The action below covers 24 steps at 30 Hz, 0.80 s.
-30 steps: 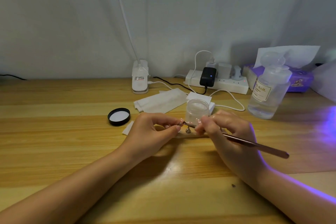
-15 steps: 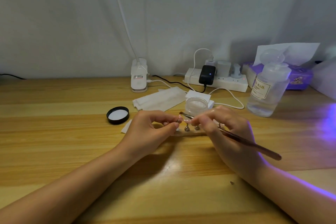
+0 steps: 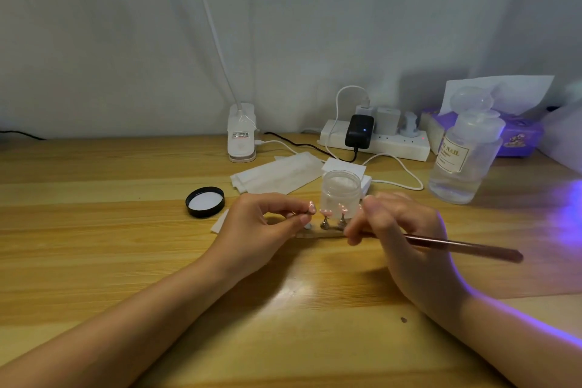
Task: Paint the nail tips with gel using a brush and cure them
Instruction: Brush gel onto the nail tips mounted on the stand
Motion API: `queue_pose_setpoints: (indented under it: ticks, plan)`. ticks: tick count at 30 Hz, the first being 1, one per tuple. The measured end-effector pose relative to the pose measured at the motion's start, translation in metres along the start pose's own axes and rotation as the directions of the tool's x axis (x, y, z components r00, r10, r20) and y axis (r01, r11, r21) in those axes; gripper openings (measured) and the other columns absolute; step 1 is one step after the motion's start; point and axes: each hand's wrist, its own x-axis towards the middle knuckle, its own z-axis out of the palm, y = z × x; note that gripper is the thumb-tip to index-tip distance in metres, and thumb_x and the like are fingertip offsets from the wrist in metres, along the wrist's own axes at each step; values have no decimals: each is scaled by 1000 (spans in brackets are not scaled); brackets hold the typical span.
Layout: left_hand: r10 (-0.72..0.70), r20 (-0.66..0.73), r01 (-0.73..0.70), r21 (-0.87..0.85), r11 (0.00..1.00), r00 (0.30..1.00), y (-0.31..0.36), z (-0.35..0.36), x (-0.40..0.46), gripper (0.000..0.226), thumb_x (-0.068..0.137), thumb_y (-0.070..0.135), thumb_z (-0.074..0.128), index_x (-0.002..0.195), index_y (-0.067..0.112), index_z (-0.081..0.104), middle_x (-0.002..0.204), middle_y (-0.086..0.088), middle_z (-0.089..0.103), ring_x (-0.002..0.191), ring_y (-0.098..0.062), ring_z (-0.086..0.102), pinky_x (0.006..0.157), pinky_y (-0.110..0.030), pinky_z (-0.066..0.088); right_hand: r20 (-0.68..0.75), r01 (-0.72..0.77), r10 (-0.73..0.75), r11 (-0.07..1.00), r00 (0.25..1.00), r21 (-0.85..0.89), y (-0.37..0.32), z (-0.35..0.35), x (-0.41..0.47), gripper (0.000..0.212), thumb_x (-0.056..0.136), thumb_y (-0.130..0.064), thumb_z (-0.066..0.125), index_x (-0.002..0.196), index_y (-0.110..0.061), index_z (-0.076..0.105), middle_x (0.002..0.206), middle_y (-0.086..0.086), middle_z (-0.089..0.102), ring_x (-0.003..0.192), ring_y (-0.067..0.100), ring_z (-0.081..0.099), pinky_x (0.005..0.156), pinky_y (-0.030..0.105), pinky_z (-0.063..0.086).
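**Hands meet over the nail stand**

Right hand [image 3: 400, 230] grips the brush [image 3: 466, 246], handle trailing right, bristle end hidden toward the nail tips [image 3: 333, 211]. These pink tips stand on small holders just left of it. Left hand [image 3: 264, 224] pinches one tip; the open gel jar [image 3: 340, 189] sits just behind on the desk [image 3: 94, 230].

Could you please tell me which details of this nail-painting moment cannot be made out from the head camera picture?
- Bristle end of the brush: hidden behind the blurred right hand.
- Stand base under the nail tips: mostly covered by both hands.
- What the left hand pinches: too small to tell.
- Curing lamp: beyond the right edge; only its purple glow shows.
- Bottle label: partly readable.
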Motion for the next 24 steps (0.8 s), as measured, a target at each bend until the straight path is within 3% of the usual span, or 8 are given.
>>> queue_pose_setpoints:
  ticks: [4, 8, 12, 17, 21, 24]
  plan:
    - [8, -3, -7, 4, 1000, 1000, -1, 0, 1, 23, 74, 5, 72, 79, 27, 72, 81, 15, 71, 78, -1, 64, 68, -7, 46, 43, 26, -21, 994, 999, -110, 0, 3, 3, 33, 84, -36, 46, 75, -16, 69, 68, -5, 65, 70, 12, 59, 67, 37, 45]
    - [5, -12, -5, -10, 1000, 1000, -1, 0, 1, 25, 73, 5, 72, 79, 29, 71, 79, 18, 70, 78, 2, 64, 66, -6, 45, 33, 13, -13, 1000, 999, -14, 0, 1, 0, 35, 87, -33, 43, 60, -22, 63, 58, -4, 62, 62, 4, 58, 72, 33, 42]
    - [17, -3, -17, -2, 1000, 1000, -1, 0, 1, 23, 74, 4, 71, 80, 26, 72, 83, 16, 70, 80, 1, 64, 68, -5, 45, 29, 33, -32, 998, 999, -53, 0, 3, 2, 31, 85, -34, 45, 72, -17, 67, 66, 0, 64, 68, 15, 60, 65, 36, 45]
    - [23, -11, -23, -2, 1000, 1000, -2, 0, 1, 19, 73, 3, 72, 81, 20, 73, 74, 12, 70, 76, 3, 62, 67, -5, 43, 29, -9, 9, 1000, 1000, -8, 2, 1, 0, 38, 87, -34, 42, 58, -20, 63, 58, -3, 61, 61, 4, 57, 70, 22, 41]
    - [39, -27, -39, -17, 999, 999, -1, -2, 1, 11, 72, 7, 73, 79, 16, 74, 84, 6, 70, 84, 2, 61, 69, -3, 42, -5, -35, 35, 999, 999, 41, 0, 0, 0, 36, 86, -36, 42, 61, -21, 63, 59, -5, 62, 64, 8, 60, 69, 32, 45]
    - [31, -36, -32, -31, 999, 999, 0, -2, 1, 8, 72, 12, 72, 78, 17, 73, 83, 10, 71, 84, 7, 62, 69, 0, 40, -8, -51, 51, 999, 999, -10, -3, 0, 3, 31, 85, -38, 42, 67, -25, 64, 67, -8, 64, 72, 8, 60, 69, 29, 46]
